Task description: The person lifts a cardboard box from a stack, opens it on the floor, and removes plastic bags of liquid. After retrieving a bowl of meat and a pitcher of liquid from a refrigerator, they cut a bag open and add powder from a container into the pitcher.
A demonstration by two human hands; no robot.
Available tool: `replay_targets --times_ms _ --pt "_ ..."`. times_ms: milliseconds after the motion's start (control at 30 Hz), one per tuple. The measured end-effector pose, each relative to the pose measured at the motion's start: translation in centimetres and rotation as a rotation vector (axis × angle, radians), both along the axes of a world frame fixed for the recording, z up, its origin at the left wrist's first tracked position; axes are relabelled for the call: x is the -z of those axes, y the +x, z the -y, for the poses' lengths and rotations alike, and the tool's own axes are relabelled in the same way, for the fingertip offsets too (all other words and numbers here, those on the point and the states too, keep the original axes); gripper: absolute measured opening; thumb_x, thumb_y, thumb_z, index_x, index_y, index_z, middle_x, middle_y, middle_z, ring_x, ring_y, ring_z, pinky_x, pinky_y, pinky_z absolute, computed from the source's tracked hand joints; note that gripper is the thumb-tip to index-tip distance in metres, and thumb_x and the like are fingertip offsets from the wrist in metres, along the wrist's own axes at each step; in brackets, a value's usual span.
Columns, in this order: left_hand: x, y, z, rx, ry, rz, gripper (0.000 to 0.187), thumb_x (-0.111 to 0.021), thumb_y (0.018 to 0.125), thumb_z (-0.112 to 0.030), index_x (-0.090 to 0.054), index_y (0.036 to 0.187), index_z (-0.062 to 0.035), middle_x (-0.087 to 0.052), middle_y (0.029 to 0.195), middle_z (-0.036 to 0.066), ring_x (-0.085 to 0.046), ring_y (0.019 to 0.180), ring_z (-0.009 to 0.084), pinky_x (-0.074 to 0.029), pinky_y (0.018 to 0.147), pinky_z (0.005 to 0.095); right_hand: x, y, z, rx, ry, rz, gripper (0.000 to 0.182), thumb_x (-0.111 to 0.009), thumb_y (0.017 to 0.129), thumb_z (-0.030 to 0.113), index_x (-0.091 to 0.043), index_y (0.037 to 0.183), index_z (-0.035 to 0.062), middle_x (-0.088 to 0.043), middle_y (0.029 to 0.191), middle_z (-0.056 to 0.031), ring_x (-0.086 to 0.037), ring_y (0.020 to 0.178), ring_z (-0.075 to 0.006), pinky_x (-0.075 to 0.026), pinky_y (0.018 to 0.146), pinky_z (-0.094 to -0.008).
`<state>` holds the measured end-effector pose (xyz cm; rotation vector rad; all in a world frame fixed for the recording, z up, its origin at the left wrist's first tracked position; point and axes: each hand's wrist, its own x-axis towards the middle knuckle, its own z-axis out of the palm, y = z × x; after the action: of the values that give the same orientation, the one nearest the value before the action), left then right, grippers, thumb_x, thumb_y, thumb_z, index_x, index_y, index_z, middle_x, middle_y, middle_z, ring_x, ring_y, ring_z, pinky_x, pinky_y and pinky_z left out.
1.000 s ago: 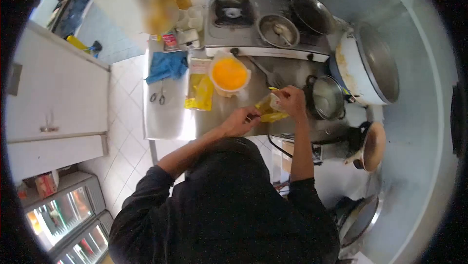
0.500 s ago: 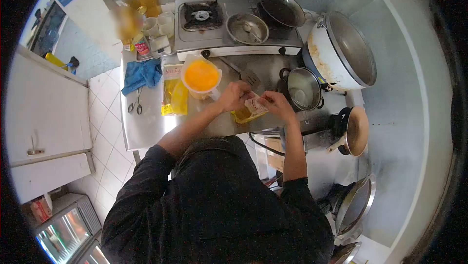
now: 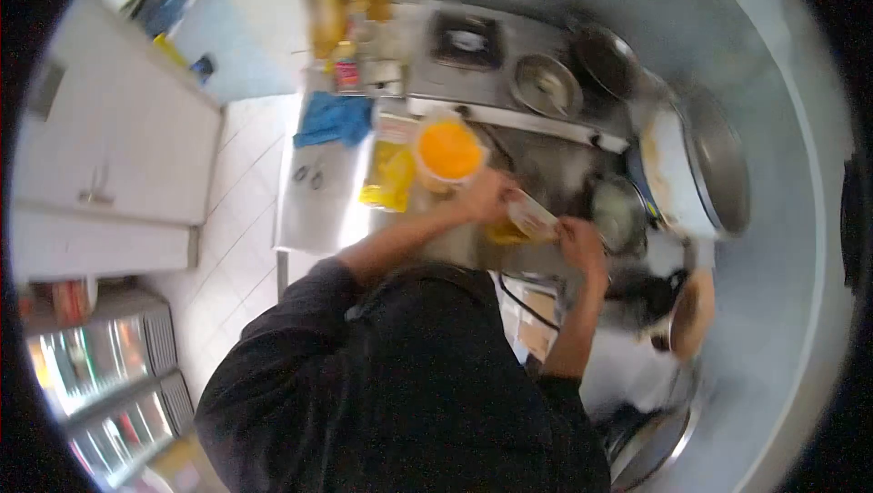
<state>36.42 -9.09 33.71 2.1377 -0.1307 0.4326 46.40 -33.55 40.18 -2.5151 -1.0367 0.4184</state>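
A plastic packet with a whitish printed top [image 3: 534, 215] and a yellow lower part is stretched between my hands, just above the near edge of the steel counter. My left hand [image 3: 492, 194] is closed on the packet's left end. Its right end is pinched in my right hand [image 3: 581, 244]. Beside my left hand stands a clear plastic jug [image 3: 429, 172] of bright orange liquid. Farther left lies another yellow packet [image 3: 390, 176], flat on the counter. Motion blur hides the print and the fingertips.
A gas stove [image 3: 436, 81] at the back carries a pan [image 3: 525, 93] with a spoon and a dark wok [image 3: 605, 61]. Right of my hands are a small pot [image 3: 617, 213] and a large white pot [image 3: 668, 161]. A blue cloth [image 3: 334, 118] and scissors [image 3: 307, 174] lie left.
The camera view has turned, so the whole scene sits differently in the picture. My hands have moved apart, and the packet's top is now pulled straight between them.
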Motion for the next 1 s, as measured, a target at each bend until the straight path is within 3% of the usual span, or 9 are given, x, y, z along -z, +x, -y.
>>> replay_targets --times_ms 100,200,300,433,533,633,867,967,1000 --pt "-1.1 -0.1 0.0 -0.005 0.171 -0.206 0.022 -0.073 0.074 -0.017 -0.071 0.089 -0.0012 -0.069 0.088 0.018 -0.066 0.084 0.0376 -0.053 0.078 0.0449 -0.8 -0.9 -1.0 -0.134 0.004 0.139 0.034 -0.062 0.089 0.033 -0.07 0.101 0.0028 -0.069 0.095 -0.0203 -0.065 0.092 -0.0385 -0.049 0.078 -0.0469" --pt "-3.2 -2.6 -0.9 -0.091 0.046 0.217 0.023 -0.072 0.076 -0.019 -0.071 0.089 -0.0006 -0.068 0.084 0.017 -0.067 0.082 0.036 -0.054 0.078 0.0432 -1.4 -1.3 -2.7 -0.106 -0.052 0.008 0.039 -0.062 0.09 0.04 -0.068 0.11 0.0061 -0.068 0.105 -0.0172 -0.062 0.101 -0.0373 -0.049 0.083 -0.0484" --pt "-7.1 -9.3 -5.3 -0.241 -0.238 -0.089 0.02 -0.069 0.08 -0.013 -0.07 0.096 -0.0006 -0.069 0.094 0.014 -0.068 0.083 0.0263 -0.055 0.075 0.0369 1.2 -0.2 -1.2 -0.136 -0.068 0.075 0.043 -0.062 0.092 0.041 -0.064 0.119 0.0079 -0.066 0.113 -0.0155 -0.06 0.108 -0.0362 -0.047 0.09 -0.0496" --pt "2.0 -17.8 -14.6 -0.82 -0.293 -0.154 0.019 -0.064 0.082 -0.016 -0.068 0.086 0.0021 -0.068 0.076 0.017 -0.069 0.073 0.0273 -0.054 0.071 0.0364 -3.2 -3.5 -3.8 -0.028 -0.072 0.193 0.037 -0.061 0.094 0.035 -0.064 0.118 0.0069 -0.063 0.119 -0.015 -0.057 0.112 -0.0358 -0.044 0.096 -0.0499" --pt "10.8 -23.3 -21.8 -1.145 0.138 -0.475 0.053 -0.072 0.079 -0.032 -0.058 0.12 -0.0012 -0.058 0.121 0.027 -0.054 0.117 0.0385 -0.046 0.094 0.0445 -6.7 -5.9 -5.2 0.087 -0.056 0.233 0.034 -0.062 0.093 0.031 -0.063 0.115 0.0046 -0.061 0.122 -0.0158 -0.056 0.115 -0.0357 -0.044 0.098 -0.0494" --pt "12.2 -25.0 -24.6 -1.134 0.506 -0.614 0.067 -0.073 0.079 -0.035 -0.048 0.132 -0.0026 -0.046 0.133 0.027 -0.043 0.123 0.0439 -0.041 0.1 0.0471 -8.8 -7.3 -5.8 0.07 -0.094 0.184 0.033 -0.063 0.092 0.029 -0.063 0.113 0.0034 -0.061 0.122 -0.0158 -0.056 0.115 -0.0352 -0.044 0.098 -0.0477" --pt "18.2 -27.7 -27.0 -0.919 0.538 -0.796 0.057 -0.071 0.082 -0.039 -0.057 0.124 -0.0037 -0.057 0.121 0.023 -0.051 0.115 0.0397 -0.046 0.093 0.049 -6.5 -12.9 -8.3 -0.067 -0.012 0.134 0.025 -0.065 0.088 0.021 -0.066 0.107 0.0047 -0.064 0.111 -0.017 -0.059 0.106 -0.0373 -0.045 0.096 -0.0461" --pt "14.5 -29.9 -25.0 -0.785 0.348 -0.858 0.042 -0.068 0.084 -0.039 -0.066 0.092 0.0021 -0.067 0.08 0.022 -0.064 0.078 0.0424 -0.051 0.069 0.0495 -4.9 -14.7 -8.8 -0.198 0.07 -0.081 0.024 -0.063 0.088 0.022 -0.066 0.104 0.0046 -0.065 0.103 -0.0172 -0.062 0.098 -0.0367 -0.048 0.088 -0.0458" --pt "14.2 -31.0 -24.7 -0.756 0.2 -0.852 0.043 -0.068 0.088 -0.039 -0.067 0.088 0.004 -0.067 0.07 0.018 -0.067 0.072 0.0329 -0.052 0.061 0.0425 -5.0 -15.3 -9.2 -0.241 0.083 -0.128 0.022 -0.063 0.088 0.021 -0.066 0.103 0.0045 -0.065 0.101 -0.017 -0.062 0.095 -0.0361 -0.049 0.085 -0.0454"
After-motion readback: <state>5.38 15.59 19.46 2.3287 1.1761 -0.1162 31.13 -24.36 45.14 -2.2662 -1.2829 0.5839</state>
